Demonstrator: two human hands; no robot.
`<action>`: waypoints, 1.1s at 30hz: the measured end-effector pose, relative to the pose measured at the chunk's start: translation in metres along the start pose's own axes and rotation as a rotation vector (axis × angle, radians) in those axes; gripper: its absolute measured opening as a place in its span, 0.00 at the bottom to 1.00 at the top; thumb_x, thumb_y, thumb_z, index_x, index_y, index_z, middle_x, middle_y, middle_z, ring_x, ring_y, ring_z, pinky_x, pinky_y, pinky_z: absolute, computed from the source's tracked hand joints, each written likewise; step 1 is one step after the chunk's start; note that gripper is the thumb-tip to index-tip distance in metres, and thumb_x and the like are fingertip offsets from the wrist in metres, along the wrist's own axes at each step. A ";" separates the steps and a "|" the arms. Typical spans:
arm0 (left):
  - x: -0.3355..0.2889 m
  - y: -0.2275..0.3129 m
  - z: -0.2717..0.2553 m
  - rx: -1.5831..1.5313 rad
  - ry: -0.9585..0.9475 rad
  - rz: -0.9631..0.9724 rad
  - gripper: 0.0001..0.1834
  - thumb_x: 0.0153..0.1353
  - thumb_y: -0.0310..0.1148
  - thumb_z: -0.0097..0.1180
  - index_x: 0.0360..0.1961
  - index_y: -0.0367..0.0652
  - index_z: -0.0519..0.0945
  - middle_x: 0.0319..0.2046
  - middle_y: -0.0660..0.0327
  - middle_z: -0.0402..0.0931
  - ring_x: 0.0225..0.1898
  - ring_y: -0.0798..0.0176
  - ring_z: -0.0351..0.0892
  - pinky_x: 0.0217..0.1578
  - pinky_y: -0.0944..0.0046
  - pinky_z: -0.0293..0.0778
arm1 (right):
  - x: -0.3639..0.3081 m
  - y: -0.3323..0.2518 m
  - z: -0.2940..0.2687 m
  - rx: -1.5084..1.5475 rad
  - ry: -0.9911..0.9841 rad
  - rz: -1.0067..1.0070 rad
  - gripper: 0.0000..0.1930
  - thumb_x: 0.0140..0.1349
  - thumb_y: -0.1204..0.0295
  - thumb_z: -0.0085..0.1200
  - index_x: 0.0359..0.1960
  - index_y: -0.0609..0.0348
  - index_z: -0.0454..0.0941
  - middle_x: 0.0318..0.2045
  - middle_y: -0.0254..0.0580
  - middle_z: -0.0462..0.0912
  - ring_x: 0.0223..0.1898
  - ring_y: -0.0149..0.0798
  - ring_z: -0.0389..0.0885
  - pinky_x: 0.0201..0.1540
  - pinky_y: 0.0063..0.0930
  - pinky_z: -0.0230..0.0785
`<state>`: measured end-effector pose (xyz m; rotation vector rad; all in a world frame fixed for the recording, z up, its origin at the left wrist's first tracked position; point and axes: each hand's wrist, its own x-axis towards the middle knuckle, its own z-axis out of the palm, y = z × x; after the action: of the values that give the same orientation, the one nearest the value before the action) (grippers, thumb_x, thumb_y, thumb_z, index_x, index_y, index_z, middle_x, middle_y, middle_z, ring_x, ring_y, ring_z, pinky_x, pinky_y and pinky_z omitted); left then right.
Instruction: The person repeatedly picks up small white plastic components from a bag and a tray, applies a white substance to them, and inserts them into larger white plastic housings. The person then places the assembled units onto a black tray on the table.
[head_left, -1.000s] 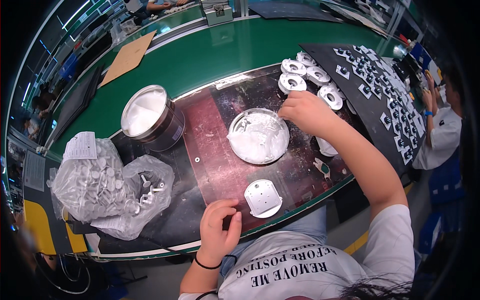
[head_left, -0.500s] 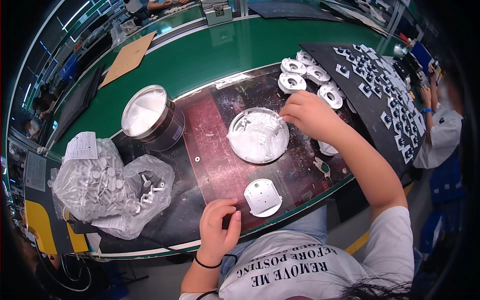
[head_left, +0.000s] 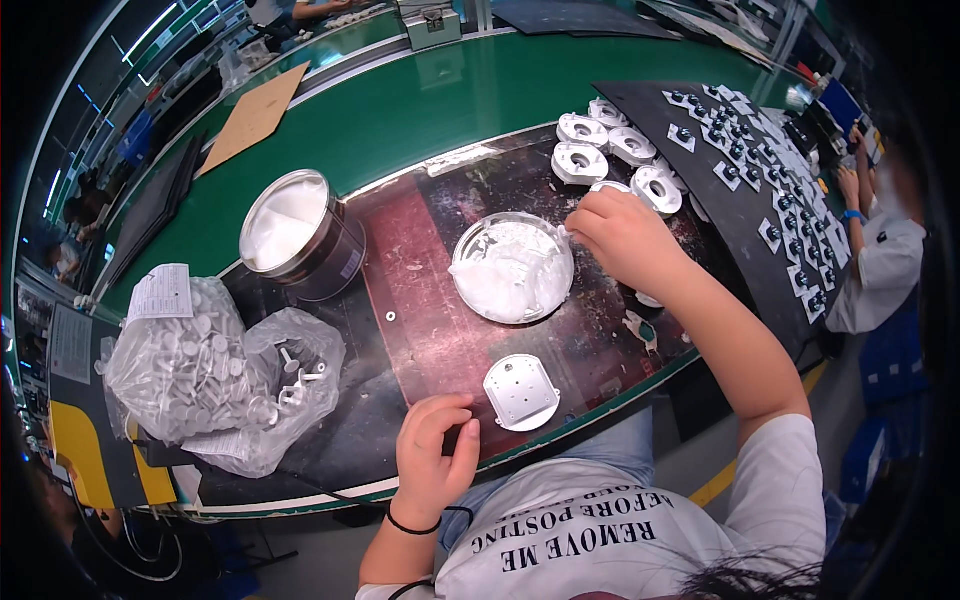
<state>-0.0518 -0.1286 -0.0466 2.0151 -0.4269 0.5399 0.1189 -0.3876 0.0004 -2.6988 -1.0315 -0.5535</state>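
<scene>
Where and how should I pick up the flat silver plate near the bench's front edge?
Probably by its left and right rims, coming from above and slightly left: the plate lies flat on the bench, holed face up, side edges exposed, and the left grip rests nearest its left side.

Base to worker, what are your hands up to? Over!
Right hand at dish's right rim, touch unclear. Left hand beside plate, thumb and fingers apart. Plate lying flat. Tin off left, not in the way.
</scene>
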 end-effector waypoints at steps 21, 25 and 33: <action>-0.001 -0.001 0.000 0.002 -0.015 -0.006 0.09 0.49 0.20 0.57 0.33 0.38 0.73 0.36 0.52 0.78 0.35 0.52 0.77 0.37 0.60 0.72 | 0.005 0.007 0.018 -0.104 0.009 -0.048 0.06 0.46 0.77 0.51 0.28 0.57 0.77 0.30 0.37 0.74 0.38 0.39 0.73 0.41 0.31 0.68; -0.001 0.000 0.000 0.002 0.001 -0.012 0.09 0.48 0.20 0.57 0.32 0.38 0.74 0.36 0.53 0.78 0.34 0.51 0.77 0.36 0.59 0.72 | 0.005 0.008 0.020 -0.125 0.020 -0.058 0.07 0.46 0.77 0.51 0.28 0.57 0.77 0.31 0.37 0.74 0.38 0.38 0.73 0.40 0.31 0.68; 0.000 0.001 -0.001 0.007 -0.003 -0.021 0.08 0.48 0.20 0.57 0.30 0.39 0.74 0.36 0.53 0.78 0.34 0.51 0.77 0.36 0.59 0.72 | 0.005 0.005 0.005 0.043 0.066 0.080 0.08 0.54 0.75 0.51 0.36 0.57 0.78 0.33 0.39 0.75 0.42 0.41 0.74 0.43 0.34 0.68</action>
<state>-0.0527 -0.1285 -0.0457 2.0251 -0.4064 0.5261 0.1269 -0.3868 -0.0027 -2.6527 -0.9035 -0.5943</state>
